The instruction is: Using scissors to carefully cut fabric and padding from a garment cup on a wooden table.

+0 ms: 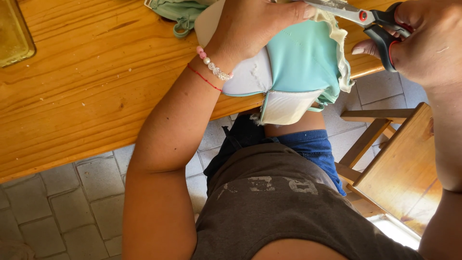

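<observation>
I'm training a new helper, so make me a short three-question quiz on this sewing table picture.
1. True or false: the right hand holds the scissors.
2. Which hand grips the mint garment? A) left hand B) right hand C) neither
3. Fill in: the left wrist wears a bead ______ and a thin red string.

Key
1. True: its fingers are through the black and red handles, blades pointing at the garment's frilled edge.
2. A: the left hand presses it at the edge of the wooden table.
3. Bracelet.
</observation>
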